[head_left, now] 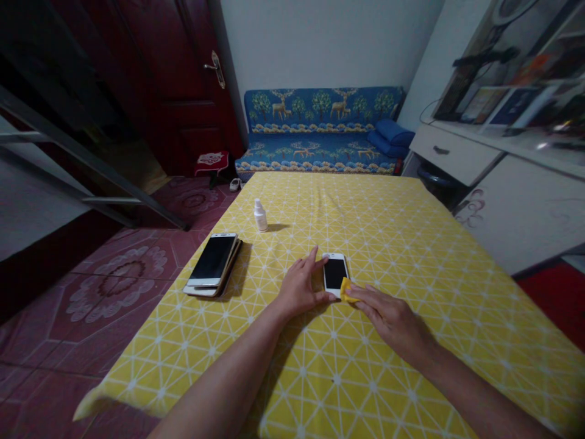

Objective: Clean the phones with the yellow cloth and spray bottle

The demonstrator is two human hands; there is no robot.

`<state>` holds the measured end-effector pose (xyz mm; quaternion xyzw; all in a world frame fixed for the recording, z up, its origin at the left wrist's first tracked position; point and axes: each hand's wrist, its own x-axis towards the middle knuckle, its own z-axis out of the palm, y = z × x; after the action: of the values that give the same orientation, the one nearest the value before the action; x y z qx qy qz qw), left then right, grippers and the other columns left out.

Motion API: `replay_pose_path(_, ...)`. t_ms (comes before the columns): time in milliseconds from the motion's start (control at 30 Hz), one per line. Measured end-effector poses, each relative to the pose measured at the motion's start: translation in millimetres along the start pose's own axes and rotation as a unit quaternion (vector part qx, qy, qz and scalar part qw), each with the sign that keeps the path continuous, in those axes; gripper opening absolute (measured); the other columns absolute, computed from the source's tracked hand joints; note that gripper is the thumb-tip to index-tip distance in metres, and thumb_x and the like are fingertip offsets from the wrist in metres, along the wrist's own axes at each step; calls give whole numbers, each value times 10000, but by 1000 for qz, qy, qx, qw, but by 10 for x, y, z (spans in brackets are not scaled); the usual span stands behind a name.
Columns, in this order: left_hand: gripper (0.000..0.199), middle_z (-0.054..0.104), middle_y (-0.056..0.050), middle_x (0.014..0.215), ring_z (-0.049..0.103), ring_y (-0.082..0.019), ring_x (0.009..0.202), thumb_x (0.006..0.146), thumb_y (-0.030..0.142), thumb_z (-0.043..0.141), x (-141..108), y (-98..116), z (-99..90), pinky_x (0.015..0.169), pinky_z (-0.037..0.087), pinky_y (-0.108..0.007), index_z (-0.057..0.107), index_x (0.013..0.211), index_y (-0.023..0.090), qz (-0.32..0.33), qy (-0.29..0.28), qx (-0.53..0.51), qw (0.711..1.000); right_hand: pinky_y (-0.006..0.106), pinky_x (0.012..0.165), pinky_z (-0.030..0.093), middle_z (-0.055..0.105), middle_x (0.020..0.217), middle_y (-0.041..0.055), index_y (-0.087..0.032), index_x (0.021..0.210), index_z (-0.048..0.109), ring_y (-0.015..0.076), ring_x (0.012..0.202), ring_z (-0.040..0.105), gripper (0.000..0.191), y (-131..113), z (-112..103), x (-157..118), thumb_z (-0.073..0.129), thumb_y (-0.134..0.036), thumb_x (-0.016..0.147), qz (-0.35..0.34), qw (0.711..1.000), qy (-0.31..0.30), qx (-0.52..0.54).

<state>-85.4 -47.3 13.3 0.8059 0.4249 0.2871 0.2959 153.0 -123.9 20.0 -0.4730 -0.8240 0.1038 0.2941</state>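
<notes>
A small white smartphone (335,274) with a dark screen lies face up on the yellow patterned tablecloth (301,372). My left hand (299,283) grips its left side, thumb at the lower corner and a finger at the upper edge, with another finger raised. Pinched under the fingertips of my right hand (388,314) is a folded yellow cloth (348,290), touching the phone's lower right corner. Left of my hands, a larger white phone (213,261) rests on a brown-edged case or second device (228,274). Beyond it a white spray bottle (260,216) stands upright.
A blue sofa (320,149) with a deer pattern sits past the table's far edge. White cabinets (525,207) run along the right. On the left are a metal ladder-like frame (100,164), a dark red door (183,91) and a low red stool (212,161).
</notes>
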Motion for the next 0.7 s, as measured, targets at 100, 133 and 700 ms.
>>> replay_pose_path(100, 1196, 557, -68, 1444, 417, -322, 1385, 674, 489, 835, 3, -8, 12, 1145, 283, -536, 79, 1579, 290, 5, 3, -1, 1000, 415, 948, 589, 733, 1188, 29, -286, 1190, 676, 219, 1108, 691, 326, 8, 6, 146, 468, -190, 958, 23, 999, 26, 23)
replay_pose_path(133, 1192, 560, -65, 1442, 423, -319, 1380, 676, 478, 837, 3, -5, 11, 1146, 283, -534, 80, 1578, 292, 6, 3, -3, 1000, 392, 914, 602, 741, 1168, 33, -282, 1173, 686, 217, 1075, 706, 319, 20, 7, 201, 474, -196, 951, 34, 999, 29, 32)
replay_pose_path(700, 1176, 564, -73, 1436, 409, -334, 1384, 672, 471, 827, -5, 14, -3, 1131, 310, -537, 101, 1578, 285, -11, -1, 3, 1000, 371, 834, 601, 755, 1124, 55, -261, 1157, 696, 235, 968, 737, 300, 304, 117, 746, 487, -200, 951, 65, 998, 17, -18)
